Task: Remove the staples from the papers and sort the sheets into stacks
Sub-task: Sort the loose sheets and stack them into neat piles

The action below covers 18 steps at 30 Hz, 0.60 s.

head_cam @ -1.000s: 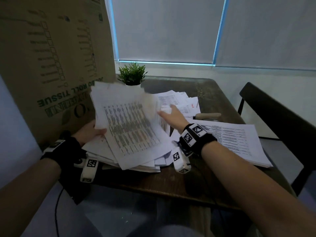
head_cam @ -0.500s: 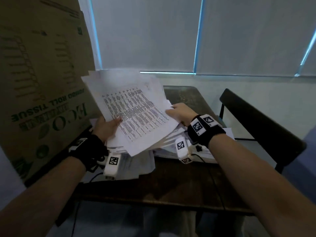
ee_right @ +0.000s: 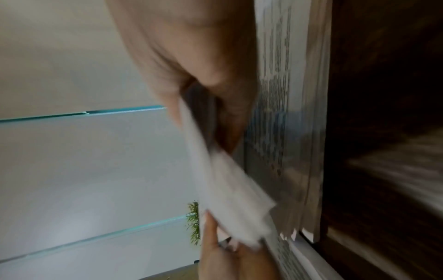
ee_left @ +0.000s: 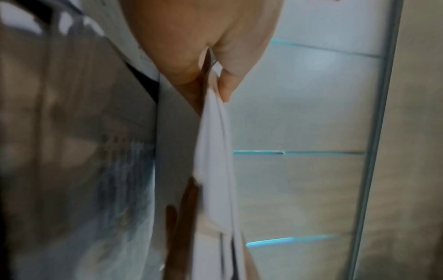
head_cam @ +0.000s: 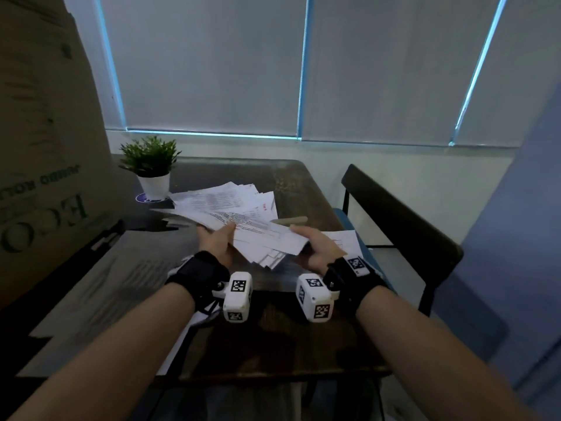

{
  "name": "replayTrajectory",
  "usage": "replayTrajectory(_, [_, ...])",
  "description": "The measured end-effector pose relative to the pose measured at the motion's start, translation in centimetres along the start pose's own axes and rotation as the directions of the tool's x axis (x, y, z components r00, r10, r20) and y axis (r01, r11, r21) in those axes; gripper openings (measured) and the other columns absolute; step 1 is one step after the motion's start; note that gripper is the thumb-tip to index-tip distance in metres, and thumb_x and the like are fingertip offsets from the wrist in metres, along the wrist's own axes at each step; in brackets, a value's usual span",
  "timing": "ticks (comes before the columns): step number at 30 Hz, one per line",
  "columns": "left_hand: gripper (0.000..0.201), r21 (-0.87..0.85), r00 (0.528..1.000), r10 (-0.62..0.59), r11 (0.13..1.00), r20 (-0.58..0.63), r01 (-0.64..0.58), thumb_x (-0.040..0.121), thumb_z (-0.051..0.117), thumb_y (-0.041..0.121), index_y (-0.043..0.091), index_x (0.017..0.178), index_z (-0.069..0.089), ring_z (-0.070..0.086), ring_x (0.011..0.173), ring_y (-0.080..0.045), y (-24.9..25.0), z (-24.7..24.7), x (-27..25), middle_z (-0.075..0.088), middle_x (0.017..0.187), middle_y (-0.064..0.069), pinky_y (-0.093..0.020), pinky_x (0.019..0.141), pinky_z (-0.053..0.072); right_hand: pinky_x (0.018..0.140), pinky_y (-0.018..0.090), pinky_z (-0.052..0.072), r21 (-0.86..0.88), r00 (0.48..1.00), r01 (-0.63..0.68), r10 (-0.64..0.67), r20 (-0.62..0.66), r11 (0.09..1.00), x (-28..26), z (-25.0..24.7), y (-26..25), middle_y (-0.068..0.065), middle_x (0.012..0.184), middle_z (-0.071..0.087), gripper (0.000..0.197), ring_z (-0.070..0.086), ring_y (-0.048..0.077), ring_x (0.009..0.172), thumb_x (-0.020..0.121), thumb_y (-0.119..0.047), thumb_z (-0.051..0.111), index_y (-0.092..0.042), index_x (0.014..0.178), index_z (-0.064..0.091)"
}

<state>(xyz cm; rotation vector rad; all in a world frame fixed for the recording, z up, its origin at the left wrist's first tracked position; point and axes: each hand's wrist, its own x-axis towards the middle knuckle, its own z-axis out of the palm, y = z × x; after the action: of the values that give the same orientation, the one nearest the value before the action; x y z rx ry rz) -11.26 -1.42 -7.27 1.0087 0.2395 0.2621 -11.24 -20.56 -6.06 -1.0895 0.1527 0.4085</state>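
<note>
My left hand (head_cam: 218, 245) and right hand (head_cam: 314, 249) each pinched an edge of a sheaf of papers (head_cam: 263, 238) above the table's (head_cam: 306, 189) middle; a loose heap (head_cam: 226, 200) (unsorted, I judged) lay toward the far-left corner; no staples visible.

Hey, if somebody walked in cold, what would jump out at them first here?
Both hands, left hand and right hand, hold a fanned bundle of printed sheets above the dark table. Behind it lies a loose paper pile, a small potted plant at the table's far left.
</note>
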Motion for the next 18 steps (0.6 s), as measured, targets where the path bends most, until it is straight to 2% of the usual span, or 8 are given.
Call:
replayTrajectory(1, [0.044, 0.032, 0.999, -0.029, 0.999, 0.017, 0.028, 0.087, 0.058, -0.001, 0.018, 0.118, 0.034, 0.062, 0.084, -0.026, -0.8, -0.1, 0.1, 0.057, 0.103, -0.012, -0.047, 0.082, 0.049, 0.065, 0.045, 0.059, -0.016, 0.999, -0.029, 0.028, -0.036, 0.999, 0.0, 0.1, 0.1, 0.024, 0.095, 0.072, 0.023, 0.073, 0.033, 0.079, 0.09, -0.003, 0.059, 0.002, 0.112, 0.062])
replayTrajectory(3, [0.037, 0.147, 0.997, -0.075, 0.987, 0.026, 0.071, 0.082, 0.062, 0.002, 0.008, 0.115, 0.048, 0.064, 0.081, -0.024, -1.7, -1.0, 0.3, 0.061, 0.107, -0.017, -0.04, 0.079, 0.054, 0.078, 0.049, 0.056, -0.087, 0.993, -0.092, 0.084, -0.085, 0.992, 0.2, -0.5, -0.2, 0.024, 0.111, 0.068, 0.027, 0.069, 0.036, 0.1, 0.1, -0.003, 0.046, 0.005, 0.123, 0.056])
replayTrajectory(5, [0.004, 0.147, 0.986, -0.168, 0.975, -0.007, 0.167, 0.084, 0.059, 0.007, 0.009, 0.085, 0.056, 0.061, 0.055, -0.014, -1.6, -2.2, 0.7, 0.063, 0.081, -0.009, -0.019, 0.053, 0.052, 0.091, 0.047, 0.049, -0.18, 0.991, -0.112, 0.096, -0.091, 0.977, 0.1, -1.3, -1.0, 0.022, 0.116, 0.066, 0.02, 0.063, 0.035, 0.107, 0.099, 0.001, 0.046, 0.006, 0.113, 0.06])
replayTrajectory(7, [0.013, 0.038, 0.967, -0.252, 0.967, -0.025, 0.253, 0.085, 0.051, 0.01, 0.012, 0.072, 0.05, 0.054, 0.053, -0.015, -0.8, -3.4, 0.9, 0.055, 0.07, -0.004, -0.013, 0.038, 0.042, 0.093, 0.042, 0.051, -0.286, 0.998, -0.067, 0.059, -0.036, 0.956, -0.2, -1.6, -2.0, 0.021, 0.121, 0.064, 0.021, 0.063, 0.033, 0.103, 0.097, 0.004, 0.047, 0.008, 0.113, 0.061])
replayTrajectory(8, [0.005, -0.052, 0.963, -0.27, 0.961, 0.022, 0.27, 0.081, 0.048, 0.011, 0.011, 0.077, 0.051, 0.055, 0.065, -0.019, -0.1, -3.9, 0.9, 0.056, 0.078, -0.006, -0.018, 0.045, 0.049, 0.093, 0.04, 0.051, -0.333, 1.0, -0.019, 0.016, -0.011, 0.943, -0.2, -1.7, -2.6, 0.022, 0.126, 0.062, 0.028, 0.063, 0.033, 0.107, 0.096, 0.005, 0.049, 0.008, 0.122, 0.058])
replayTrajectory(11, [0.049, -0.307, 0.98, -0.177, 0.932, 0.086, 0.195, 0.074, 0.049, 0.028, 0.003, 0.116, 0.055, 0.057, 0.104, -0.032, 1.3, -5.8, 2.0, 0.06, 0.115, -0.016, -0.039, 0.087, 0.049, 0.088, 0.04, 0.056, -0.364, 0.99, 0.131, -0.103, 0.096, 0.922, -0.4, -1.9, -4.6, 0.019, 0.125, 0.064, 0.037, 0.064, 0.032, 0.109, 0.094, 0.007, 0.05, 0.005, 0.13, 0.053])
replayTrajectory(15, [0.085, -0.442, 1.0, 0.011, 0.897, 0.024, 0.001, 0.065, 0.06, 0.048, 0.013, 0.14, 0.044, 0.053, 0.122, -0.031, 3.9, -7.5, 2.7, 0.053, 0.136, -0.012, -0.043, 0.094, 0.044, 0.072, 0.033, 0.061, -0.404, 0.969, 0.235, -0.178, 0.174, 0.884, -1.8, -2.7, -8.4, 0.006, 0.096, 0.076, 0.025, 0.073, 0.02, 0.087, 0.093, 0.005, 0.051, -0.005, 0.113, 0.062])
replayTrajectory(18, [0.057, -0.305, 0.992, 0.027, 0.952, 0.122, 0.012, 0.089, 0.047, 0.052, 0.019, 0.135, 0.051, 0.057, 0.116, -0.024, 5.3, -8.1, 3.3, 0.058, 0.13, -0.005, -0.038, 0.096, 0.046, 0.093, 0.046, 0.055, -0.53, 0.963, 0.269, -0.21, 0.171, 0.804, -2.2, -4.3, -11.2, 0.014, 0.114, 0.071, 0.048, 0.068, 0.03, 0.106, 0.079, -0.003, 0.072, 0.001, 0.125, 0.059])
